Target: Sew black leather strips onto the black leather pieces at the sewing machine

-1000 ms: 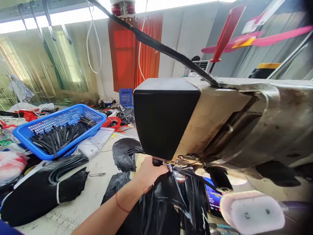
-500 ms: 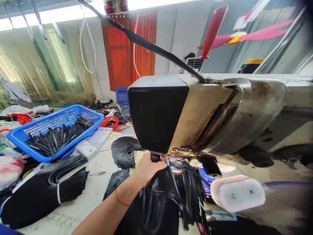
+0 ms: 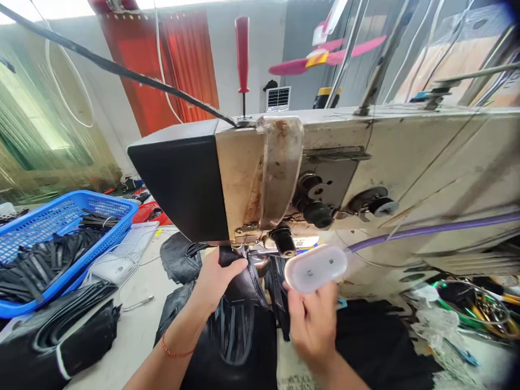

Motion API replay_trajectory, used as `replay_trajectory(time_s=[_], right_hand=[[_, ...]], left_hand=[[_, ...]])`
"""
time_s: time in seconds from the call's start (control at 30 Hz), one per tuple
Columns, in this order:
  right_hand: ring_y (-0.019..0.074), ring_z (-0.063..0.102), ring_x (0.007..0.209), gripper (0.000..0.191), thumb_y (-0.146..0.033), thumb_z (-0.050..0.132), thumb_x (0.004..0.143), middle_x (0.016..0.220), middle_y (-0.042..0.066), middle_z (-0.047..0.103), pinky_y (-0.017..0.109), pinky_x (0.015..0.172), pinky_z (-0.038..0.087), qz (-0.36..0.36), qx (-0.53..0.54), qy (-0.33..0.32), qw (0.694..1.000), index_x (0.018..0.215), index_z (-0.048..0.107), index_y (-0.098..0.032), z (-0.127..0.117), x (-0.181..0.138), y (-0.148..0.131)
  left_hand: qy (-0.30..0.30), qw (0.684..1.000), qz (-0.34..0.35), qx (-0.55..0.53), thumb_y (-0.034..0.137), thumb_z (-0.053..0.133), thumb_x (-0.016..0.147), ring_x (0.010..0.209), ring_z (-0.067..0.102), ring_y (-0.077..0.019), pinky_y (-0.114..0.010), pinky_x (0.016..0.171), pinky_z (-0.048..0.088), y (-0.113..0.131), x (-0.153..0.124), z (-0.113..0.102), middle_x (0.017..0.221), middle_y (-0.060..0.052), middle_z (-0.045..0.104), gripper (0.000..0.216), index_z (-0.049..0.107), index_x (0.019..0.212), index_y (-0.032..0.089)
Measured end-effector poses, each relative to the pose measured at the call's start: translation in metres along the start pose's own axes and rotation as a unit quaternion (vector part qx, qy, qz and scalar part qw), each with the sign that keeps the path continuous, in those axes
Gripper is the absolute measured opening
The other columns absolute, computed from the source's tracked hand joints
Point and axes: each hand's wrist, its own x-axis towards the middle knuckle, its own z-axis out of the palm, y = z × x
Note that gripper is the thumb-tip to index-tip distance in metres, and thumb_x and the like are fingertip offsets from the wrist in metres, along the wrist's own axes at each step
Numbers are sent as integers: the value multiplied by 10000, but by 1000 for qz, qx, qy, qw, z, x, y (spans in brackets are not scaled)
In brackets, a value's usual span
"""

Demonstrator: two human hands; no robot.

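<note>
A worn sewing machine [image 3: 365, 162] with a black end cap fills the middle of the head view. My left hand [image 3: 215, 279] is closed on a black leather piece [image 3: 239, 292] right under the machine's needle area. My right hand [image 3: 312, 319] is just right of it, below the machine's white lamp [image 3: 316, 267]; its fingers are curled and blurred, and I cannot make out whether they hold anything. Black straps [image 3: 233, 336] hang from the leather piece toward me.
A blue basket [image 3: 60, 208] of black straps stands at the left, with a bundle of black material [image 3: 60, 341] in front of it. More black leather [image 3: 179, 257] lies on the white table. Tools and clutter [image 3: 471, 303] sit at the right. A black strap [image 3: 114, 67] runs overhead.
The view has swung to the right, showing more of the machine's front. My right hand has come into view under the lamp. My left hand keeps its hold at the needle.
</note>
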Motion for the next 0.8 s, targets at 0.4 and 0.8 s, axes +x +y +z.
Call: replay_trajectory(time_s=[0.4,0.8], right_hand=[[144,571,575,472,-623,703,754,691,23,625,243,475,461,473,406,-193,757,810,560,-177,20,-2,-36],[60,432,379,525,-594,819,619,517,-23,579,157,333,311,507,377,-197,750,735,524,-175,14,9,-52]], left_hand=[[-14,1000,28,1,184,744,664,939,663,-240,-374,896,492,5,-10,4,1004,-73,732,406,644,1057,153],[2,999,41,3,198,781,624,903,672,-236,-365,888,490,8,-11,5,979,-69,741,400,678,1010,164]])
